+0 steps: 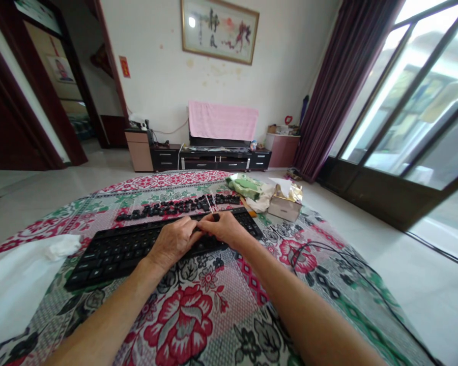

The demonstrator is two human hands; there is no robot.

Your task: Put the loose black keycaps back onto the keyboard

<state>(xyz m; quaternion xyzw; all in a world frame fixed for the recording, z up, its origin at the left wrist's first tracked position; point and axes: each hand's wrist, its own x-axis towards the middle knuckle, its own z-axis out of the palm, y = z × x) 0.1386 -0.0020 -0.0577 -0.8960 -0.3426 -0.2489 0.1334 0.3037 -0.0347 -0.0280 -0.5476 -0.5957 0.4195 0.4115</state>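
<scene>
A black keyboard (pixel 110 249) lies at a slant on the flowered tablecloth, with both hands over its right half. My left hand (pixel 175 236) is closed, its fingertips pressed down at the keys and meeting those of the other hand; anything between them is hidden. My right hand (pixel 223 227) is closed around a small tool with two thin pale prongs (pixel 210 203) pointing up and away and a dark part (pixel 216 217) at the fingers. Behind the keyboard, many loose black keycaps (pixel 168 207) lie in a long uneven row.
A white cloth (pixel 23 279) lies at the left. To the back right are a green packet (pixel 246 185), crumpled tissue (pixel 261 201) and a tissue box (pixel 284 206). A black cable (pixel 351 259) runs off the table's right side. A cabinet (pixel 213 162) stands beyond.
</scene>
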